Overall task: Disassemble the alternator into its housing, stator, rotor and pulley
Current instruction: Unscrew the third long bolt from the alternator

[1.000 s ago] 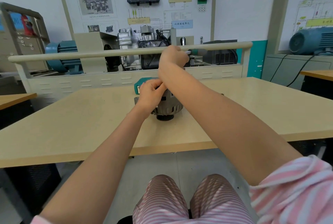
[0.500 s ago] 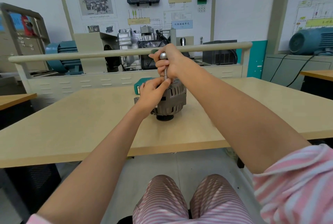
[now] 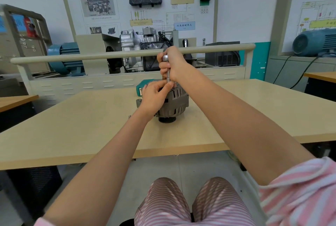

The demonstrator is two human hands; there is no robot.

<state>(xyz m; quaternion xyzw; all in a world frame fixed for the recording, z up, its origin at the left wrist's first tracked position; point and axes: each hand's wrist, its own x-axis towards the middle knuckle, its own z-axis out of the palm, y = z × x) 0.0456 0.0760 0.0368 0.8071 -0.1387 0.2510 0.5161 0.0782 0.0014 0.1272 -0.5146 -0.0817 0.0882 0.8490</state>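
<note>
A grey slotted alternator (image 3: 177, 104) stands upright in the middle of the beige table (image 3: 72, 131), its black pulley (image 3: 167, 120) facing down onto the tabletop. My right hand (image 3: 172, 64) grips a silver metal driver tool (image 3: 168, 70) held vertically over the alternator's top. My left hand (image 3: 154, 96) rests against the alternator's left side, its fingertips pinching the tool's lower shaft where it meets the housing. The top of the alternator is hidden behind both hands.
A teal case (image 3: 143, 87) lies on the table just behind the alternator. A beige rail (image 3: 91, 56) and a transmission training stand (image 3: 141, 47) rise behind the table. Other desks sit at far left (image 3: 16, 100) and far right (image 3: 321, 76).
My right hand turned from knuckles-up over the alternator to an upright grip, showing the silver tool's round top. The left hand's fingers shifted up to the tool's shaft. The alternator stayed put.
</note>
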